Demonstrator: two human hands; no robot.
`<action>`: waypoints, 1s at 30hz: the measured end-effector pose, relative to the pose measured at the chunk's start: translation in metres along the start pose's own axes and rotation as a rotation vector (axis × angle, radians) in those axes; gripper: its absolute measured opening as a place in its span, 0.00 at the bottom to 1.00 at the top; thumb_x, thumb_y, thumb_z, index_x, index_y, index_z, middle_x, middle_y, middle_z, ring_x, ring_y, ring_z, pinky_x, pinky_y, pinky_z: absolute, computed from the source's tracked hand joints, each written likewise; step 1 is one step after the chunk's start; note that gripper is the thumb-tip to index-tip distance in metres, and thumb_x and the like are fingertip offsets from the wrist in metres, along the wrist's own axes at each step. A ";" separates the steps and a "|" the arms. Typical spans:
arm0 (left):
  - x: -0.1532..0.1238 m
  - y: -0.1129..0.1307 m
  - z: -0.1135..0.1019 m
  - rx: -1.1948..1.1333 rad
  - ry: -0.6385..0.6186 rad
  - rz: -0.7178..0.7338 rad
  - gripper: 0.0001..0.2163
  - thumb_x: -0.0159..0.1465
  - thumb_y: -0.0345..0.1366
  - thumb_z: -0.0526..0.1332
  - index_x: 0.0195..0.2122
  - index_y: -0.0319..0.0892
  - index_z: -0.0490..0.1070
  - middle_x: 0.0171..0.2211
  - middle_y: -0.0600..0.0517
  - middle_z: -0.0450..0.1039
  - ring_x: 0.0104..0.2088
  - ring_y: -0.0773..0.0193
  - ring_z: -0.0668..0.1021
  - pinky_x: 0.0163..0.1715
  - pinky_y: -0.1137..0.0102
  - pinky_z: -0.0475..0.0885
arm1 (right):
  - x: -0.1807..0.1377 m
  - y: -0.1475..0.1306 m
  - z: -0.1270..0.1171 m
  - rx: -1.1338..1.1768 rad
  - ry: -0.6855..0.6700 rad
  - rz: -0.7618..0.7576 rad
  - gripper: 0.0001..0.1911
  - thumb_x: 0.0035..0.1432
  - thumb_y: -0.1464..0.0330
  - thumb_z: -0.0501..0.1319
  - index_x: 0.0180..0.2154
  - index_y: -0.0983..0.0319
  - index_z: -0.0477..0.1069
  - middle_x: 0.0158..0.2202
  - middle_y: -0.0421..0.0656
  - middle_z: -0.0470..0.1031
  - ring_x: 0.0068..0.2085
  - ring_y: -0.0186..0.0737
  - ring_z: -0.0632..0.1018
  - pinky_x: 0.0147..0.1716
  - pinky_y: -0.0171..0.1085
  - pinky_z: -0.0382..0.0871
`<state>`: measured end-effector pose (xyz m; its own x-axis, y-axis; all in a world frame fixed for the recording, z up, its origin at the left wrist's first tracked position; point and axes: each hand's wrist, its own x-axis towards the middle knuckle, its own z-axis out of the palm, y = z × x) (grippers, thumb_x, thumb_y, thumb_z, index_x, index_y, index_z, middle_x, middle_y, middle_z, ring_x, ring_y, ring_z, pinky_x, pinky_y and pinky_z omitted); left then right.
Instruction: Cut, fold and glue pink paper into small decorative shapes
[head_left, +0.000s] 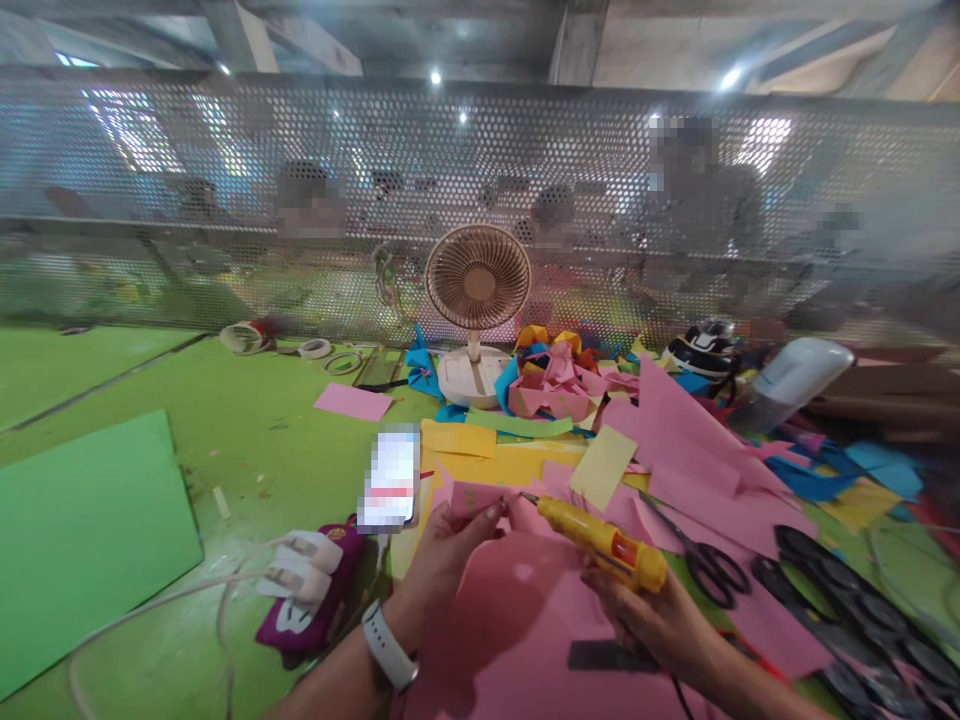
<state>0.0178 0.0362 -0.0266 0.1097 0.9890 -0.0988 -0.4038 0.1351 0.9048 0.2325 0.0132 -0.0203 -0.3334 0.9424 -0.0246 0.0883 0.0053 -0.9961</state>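
My right hand (637, 610) grips a yellow hot glue gun (600, 540), its cord trailing down below the wrist. The gun's dark tip points left and meets, or nearly meets, a small pink paper piece (472, 495). That piece is pinched between the thumb and fingers of my left hand (457, 545), which wears a white wristband. Beneath both hands spreads a large pink paper sheet (510, 640). A dark flat strip (607, 655) lies on it under the right hand. Whether the tip touches the paper I cannot tell.
A small fan (478, 285) stands at the back beside heaped paper scraps (559, 380). To the left are a phone (390, 480), a purple pouch (322, 590) with white cables and a green sheet (90, 540). Black scissors (709, 565) lie right. Behind rises a perforated metal screen (322, 130).
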 end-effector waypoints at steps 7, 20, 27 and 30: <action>-0.001 0.007 -0.002 0.253 -0.016 0.163 0.08 0.58 0.36 0.63 0.38 0.43 0.78 0.35 0.49 0.75 0.34 0.64 0.74 0.35 0.72 0.69 | 0.000 0.001 -0.004 -0.075 -0.029 -0.004 0.14 0.54 0.57 0.61 0.33 0.59 0.62 0.16 0.31 0.55 0.15 0.27 0.56 0.12 0.28 0.51; 0.007 0.007 -0.002 -0.138 0.176 0.012 0.08 0.48 0.34 0.71 0.31 0.42 0.78 0.33 0.51 0.78 0.35 0.65 0.77 0.37 0.72 0.73 | -0.054 0.018 -0.105 -1.112 0.216 -0.087 0.15 0.47 0.62 0.62 0.39 0.58 0.69 0.38 0.44 0.75 0.34 0.43 0.77 0.30 0.35 0.68; 0.014 0.004 -0.004 -0.201 0.166 0.010 0.07 0.50 0.31 0.70 0.31 0.42 0.77 0.33 0.52 0.78 0.34 0.66 0.77 0.35 0.71 0.73 | -0.128 0.062 -0.190 -1.287 0.394 0.222 0.19 0.48 0.61 0.59 0.43 0.58 0.69 0.45 0.47 0.73 0.42 0.48 0.77 0.37 0.41 0.71; 0.015 0.002 -0.005 -0.188 0.167 0.003 0.07 0.51 0.32 0.69 0.31 0.41 0.76 0.33 0.52 0.77 0.34 0.66 0.77 0.35 0.72 0.72 | -0.138 0.066 -0.204 -1.281 0.382 0.198 0.20 0.47 0.59 0.60 0.43 0.60 0.70 0.45 0.48 0.73 0.43 0.50 0.76 0.41 0.42 0.71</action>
<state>0.0140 0.0517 -0.0283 -0.0371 0.9835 -0.1771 -0.5677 0.1251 0.8136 0.4762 -0.0485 -0.0657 0.0484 0.9959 0.0765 0.9803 -0.0327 -0.1946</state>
